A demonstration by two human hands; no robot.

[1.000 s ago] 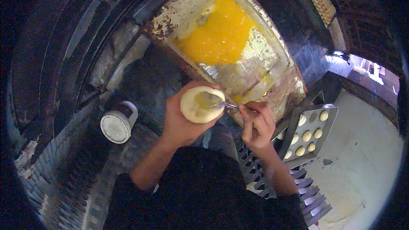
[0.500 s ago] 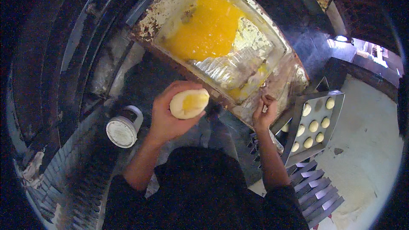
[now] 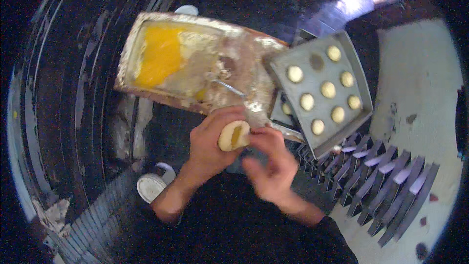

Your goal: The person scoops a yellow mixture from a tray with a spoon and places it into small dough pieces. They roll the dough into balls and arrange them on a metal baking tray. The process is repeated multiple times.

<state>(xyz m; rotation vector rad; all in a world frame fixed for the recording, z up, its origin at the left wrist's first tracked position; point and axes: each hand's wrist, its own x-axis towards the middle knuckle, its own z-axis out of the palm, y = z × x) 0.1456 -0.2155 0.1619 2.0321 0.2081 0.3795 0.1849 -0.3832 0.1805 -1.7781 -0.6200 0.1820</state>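
Note:
A pale, rounded piece of dough (image 3: 225, 140) with yellow filling (image 3: 237, 138) in its opening sits in my left hand (image 3: 207, 144), whose fingers wrap round it. My right hand (image 3: 273, 166), smeared a little by motion, is at the dough's right side. Its upper fingertips reach the dough's edge, and the thumb stands apart below. Beyond both hands, a yellow mass (image 3: 159, 54) lies in the left part of a clear rectangular dish on a worn, stained tray (image 3: 251, 58). A thin metal utensil (image 3: 228, 87) slants across the dish's right side.
Several pale dough balls (image 3: 328, 90) sit in a grey metal baking tray (image 3: 312, 82) on the right, tilted over another tray. Below it stands a row of dark metal slats (image 3: 386, 181). A white lidded bucket (image 3: 151, 187) is at lower left, partly behind my left forearm.
The view has swung rightward, bringing the baking tray further into it. My right hand has left the dish's near corner and come to the dough. My left hand still holds the dough.

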